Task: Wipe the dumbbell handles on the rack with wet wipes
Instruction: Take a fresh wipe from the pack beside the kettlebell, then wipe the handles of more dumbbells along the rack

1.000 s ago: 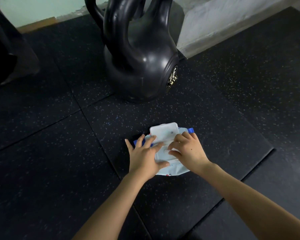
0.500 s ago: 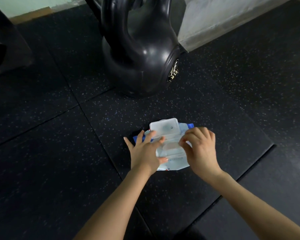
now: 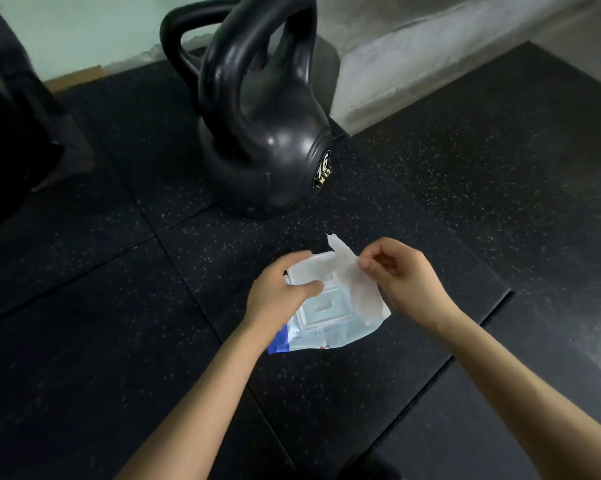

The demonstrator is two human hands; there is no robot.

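wipes pack [image 3: 321,332] on floor mat [image 3: 413,209], kettlebell [image 3: 267,147] behind it.

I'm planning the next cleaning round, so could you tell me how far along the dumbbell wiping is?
Early. Done: the lid of the wipes pack is open. In hand: the right hand pinches a wipe drawn from it, while the left hand presses it down. Left: all the wiping; no dumbbell rack is in view, only kettlebells.
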